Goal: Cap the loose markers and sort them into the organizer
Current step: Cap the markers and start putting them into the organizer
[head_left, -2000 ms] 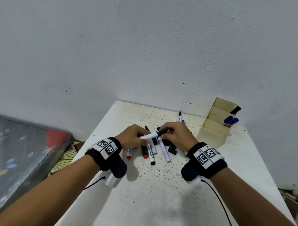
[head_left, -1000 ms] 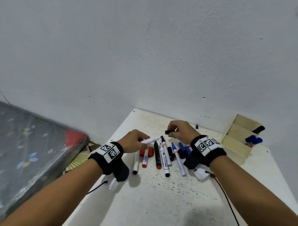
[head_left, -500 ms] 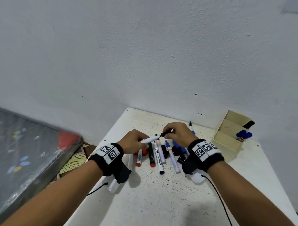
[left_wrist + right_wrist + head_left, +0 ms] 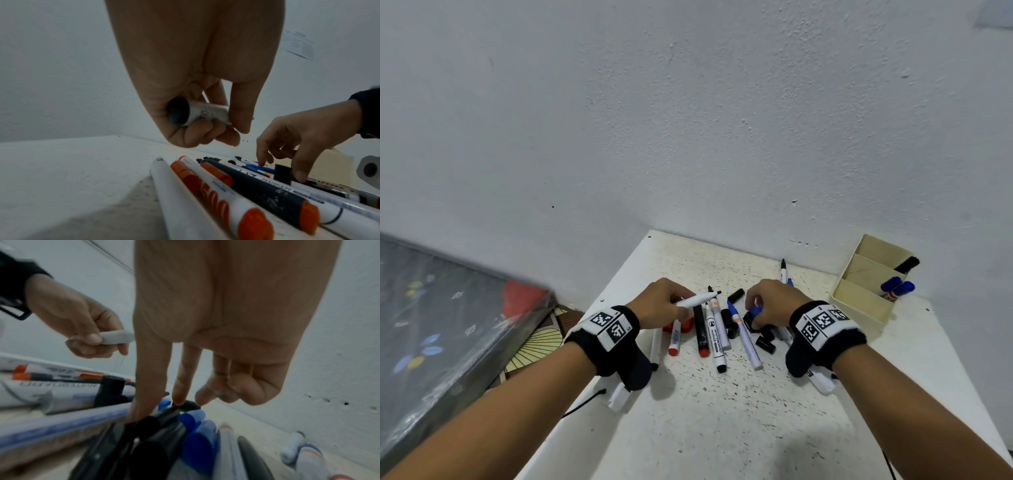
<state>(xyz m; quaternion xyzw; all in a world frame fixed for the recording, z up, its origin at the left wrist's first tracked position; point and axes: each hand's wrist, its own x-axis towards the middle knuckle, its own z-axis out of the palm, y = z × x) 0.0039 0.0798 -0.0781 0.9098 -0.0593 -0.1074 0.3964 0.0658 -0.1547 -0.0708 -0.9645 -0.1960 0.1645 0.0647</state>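
Observation:
My left hand (image 4: 681, 303) grips a white marker (image 4: 697, 300) by its barrel, its bare black tip pointing right above the pile. The same marker (image 4: 197, 113) shows its rear end in the left wrist view. My right hand (image 4: 753, 313) reaches down into a cluster of loose black caps (image 4: 765, 344) and blue caps. Its thumb and forefinger (image 4: 180, 395) are stretched out and touch black caps without clearly holding one. Another black cap (image 4: 736, 294) lies alone just past the marker's tip. The beige organizer (image 4: 859, 301) stands at the back right, holding two blue markers (image 4: 897, 289) and a black one (image 4: 907, 264).
Several loose markers lie side by side on the speckled white table (image 4: 722, 428): red-capped ones (image 4: 674, 339), a whiteboard marker (image 4: 715, 339) and a blue-tipped one (image 4: 744, 339). A thin pen (image 4: 784, 270) lies near the wall. A patterned mattress (image 4: 431, 325) is off the table's left edge.
My right hand held a black cap at the marker's tip; it has let go of that cap and dropped to the caps on the table. The left hand still holds the marker.

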